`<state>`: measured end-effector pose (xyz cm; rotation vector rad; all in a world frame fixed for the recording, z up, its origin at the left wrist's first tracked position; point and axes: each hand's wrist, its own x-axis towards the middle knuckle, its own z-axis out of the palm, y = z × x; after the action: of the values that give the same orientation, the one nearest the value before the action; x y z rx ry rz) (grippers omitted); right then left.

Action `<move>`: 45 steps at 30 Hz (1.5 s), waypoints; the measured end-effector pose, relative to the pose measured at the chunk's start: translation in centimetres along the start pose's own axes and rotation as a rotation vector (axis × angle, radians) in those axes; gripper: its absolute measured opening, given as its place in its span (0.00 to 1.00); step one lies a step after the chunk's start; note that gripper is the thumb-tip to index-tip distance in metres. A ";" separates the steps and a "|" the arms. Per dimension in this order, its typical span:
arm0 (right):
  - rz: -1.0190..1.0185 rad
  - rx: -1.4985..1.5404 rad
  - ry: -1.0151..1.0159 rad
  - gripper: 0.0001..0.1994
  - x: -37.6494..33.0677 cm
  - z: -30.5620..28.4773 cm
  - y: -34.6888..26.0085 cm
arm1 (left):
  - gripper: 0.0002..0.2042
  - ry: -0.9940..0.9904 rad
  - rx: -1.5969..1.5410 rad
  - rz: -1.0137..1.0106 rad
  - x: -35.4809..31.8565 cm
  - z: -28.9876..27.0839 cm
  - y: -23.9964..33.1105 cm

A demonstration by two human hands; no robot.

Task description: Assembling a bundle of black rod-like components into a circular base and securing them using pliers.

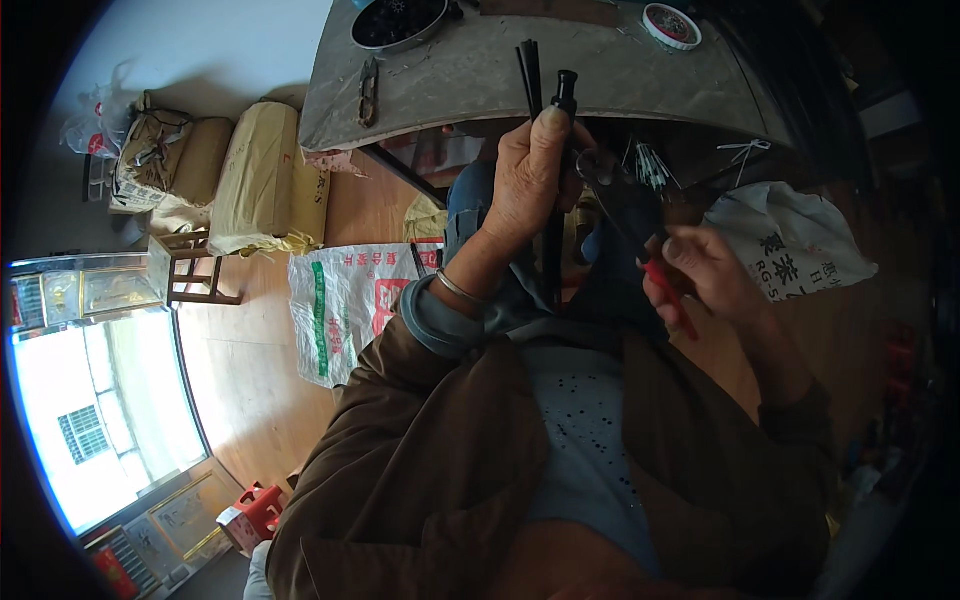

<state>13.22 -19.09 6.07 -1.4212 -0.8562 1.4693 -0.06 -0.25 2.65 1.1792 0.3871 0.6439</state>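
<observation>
My left hand (530, 175) is closed around a black rod (566, 90) with a knobbed upper end, its thumb pressed along the side. Thin black strips (529, 70) stick up from the same grip, and a long dark length (552, 260) hangs below it. In my right hand (705, 275) is a pair of pliers (620, 205) with red handles. Their dark head points up and left, close beside the fingers of my left hand. Whether the jaws touch the black rod I cannot tell. Both hands are in front of the table's near edge.
On the grey table (470, 95) are a dark bowl (398, 25) of small black parts, a hand tool (368, 92) and a round tin (672, 27). White thin rods (650, 165) lie beneath. Sacks (790, 240) lie right and left; wrapped bundles (255, 180) stand left.
</observation>
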 end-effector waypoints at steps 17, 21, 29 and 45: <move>0.129 0.274 -0.107 0.24 -0.4 -0.3 3.2 | 0.29 -0.012 0.032 -0.018 -0.4 1.0 -0.3; 0.101 0.743 -0.574 0.14 0.4 -1.8 3.9 | 0.28 0.002 0.031 0.011 -0.9 1.6 -0.2; -0.553 -0.824 0.401 0.12 0.7 1.1 2.4 | 0.27 0.084 -0.001 0.022 -0.7 0.9 -0.1; 0.228 0.134 -0.253 0.24 -0.9 0.1 -1.9 | 0.32 -0.151 -0.045 -0.112 0.1 0.1 -0.2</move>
<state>13.37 -19.21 8.18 -1.2824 -0.7488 1.8739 0.16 -0.27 2.51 1.1462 0.3072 0.4609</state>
